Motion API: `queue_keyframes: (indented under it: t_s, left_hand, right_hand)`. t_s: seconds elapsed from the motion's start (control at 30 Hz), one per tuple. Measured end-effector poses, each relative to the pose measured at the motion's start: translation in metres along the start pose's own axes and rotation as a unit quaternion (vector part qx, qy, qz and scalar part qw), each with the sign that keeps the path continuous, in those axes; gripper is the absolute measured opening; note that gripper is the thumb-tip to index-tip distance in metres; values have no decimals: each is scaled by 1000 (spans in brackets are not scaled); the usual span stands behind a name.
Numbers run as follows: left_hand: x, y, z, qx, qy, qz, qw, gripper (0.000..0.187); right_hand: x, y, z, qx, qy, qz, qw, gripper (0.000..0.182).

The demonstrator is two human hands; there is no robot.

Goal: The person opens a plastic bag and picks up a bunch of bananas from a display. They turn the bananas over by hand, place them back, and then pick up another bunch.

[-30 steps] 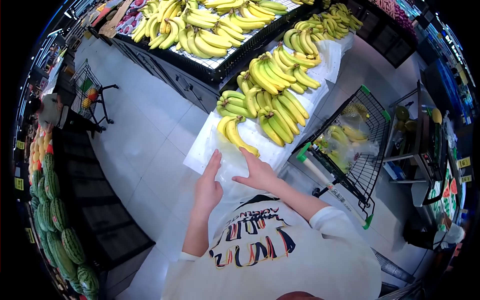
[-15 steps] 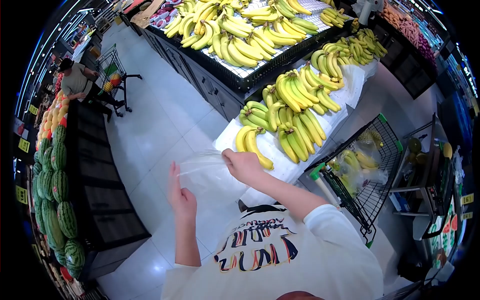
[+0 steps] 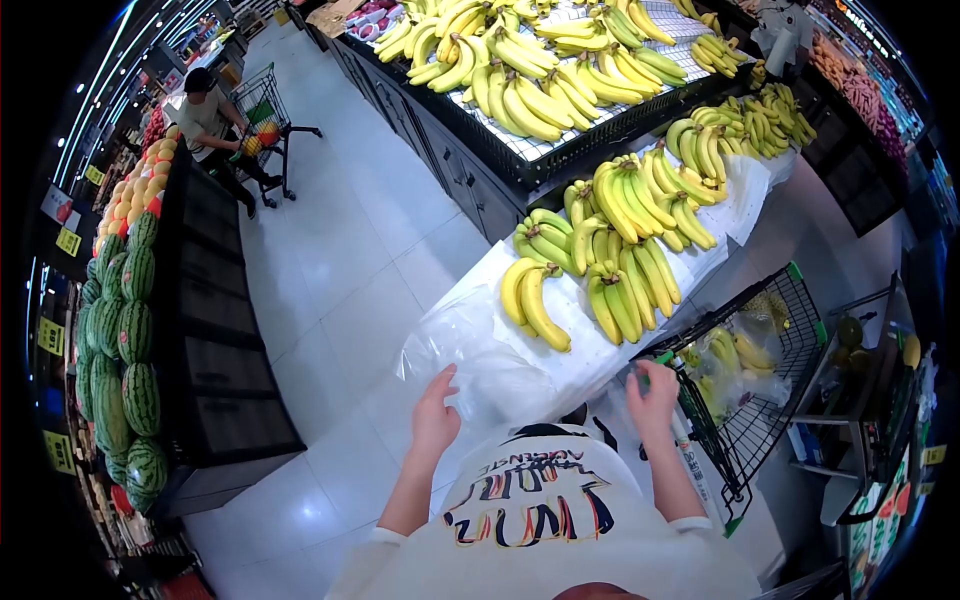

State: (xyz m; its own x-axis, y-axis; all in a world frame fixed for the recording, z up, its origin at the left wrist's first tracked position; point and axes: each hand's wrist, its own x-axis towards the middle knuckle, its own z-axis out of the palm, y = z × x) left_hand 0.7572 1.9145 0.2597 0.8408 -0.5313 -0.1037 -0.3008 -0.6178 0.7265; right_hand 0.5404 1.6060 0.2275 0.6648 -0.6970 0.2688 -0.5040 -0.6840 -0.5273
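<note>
A clear plastic bag (image 3: 440, 352) lies spread over the near left corner of the white-covered table (image 3: 600, 365). My left hand (image 3: 436, 415) is at the bag's lower edge, thumb and fingers apart. Over by the shopping cart (image 3: 752, 435), my right hand (image 3: 653, 397) is raised with its fingers apart and holds nothing visible. Close beyond the bag sits a small bunch of yellow bananas (image 3: 537, 305). More bananas (image 3: 625, 195), some greenish, are lined up behind it along the table.
Bagged fruit (image 3: 735, 350) is in the cart at right. A large banana display (image 3: 530, 95) stands behind the table. At left, watermelons (image 3: 125, 340) top a dark stand beside the tiled aisle (image 3: 350, 330). Farther off, a person (image 3: 205, 125) bends beside another cart (image 3: 262, 105).
My hands have parted: the right let go of the bag and moved right to the cart; the left shifted right. The bag now lies on the table corner. The view has shifted slightly.
</note>
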Motion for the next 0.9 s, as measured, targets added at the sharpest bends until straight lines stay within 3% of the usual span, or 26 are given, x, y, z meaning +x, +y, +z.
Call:
queue_keyframes:
  t_s: [0.17,0.27,0.3,0.43,0.53,0.63,0.7,0.77,0.83,0.9]
  left_hand:
    - [6,-7,31,-128,-44,-35,990,78]
    - [6,-22,55,-196,-56,-25,979,81]
    - [5,-25,62,-216,-59,-23,974,83]
    - [1,-21,84,-265,-77,-62,959,87]
    - [-3,-21,105,-305,-73,-88,945,86]
    - [-15,-17,115,-291,-70,-90,950,86]
    - [-20,-9,120,-265,-73,-96,957,86]
    - [-27,-8,128,-267,-72,-120,953,87]
    - [-34,-14,139,-271,-64,-123,953,87]
    - [-44,-24,145,-275,-51,-105,954,87]
  right_hand:
    - [-50,70,-37,-99,-29,122,987,48]
    - [-66,91,-39,-51,-177,211,960,52]
    - [-68,98,-36,-106,-254,237,932,48]
    - [-66,105,-26,-112,-279,282,911,37]
    - [-65,85,-29,-62,-59,109,990,30]
    - [-47,53,-33,-25,26,-14,999,27]
    - [-39,47,-17,105,-45,-41,993,25]
    - [-26,35,15,215,-186,46,958,22]
    - [0,8,45,249,-210,19,945,29]
    - [26,-5,87,226,-296,7,928,46]
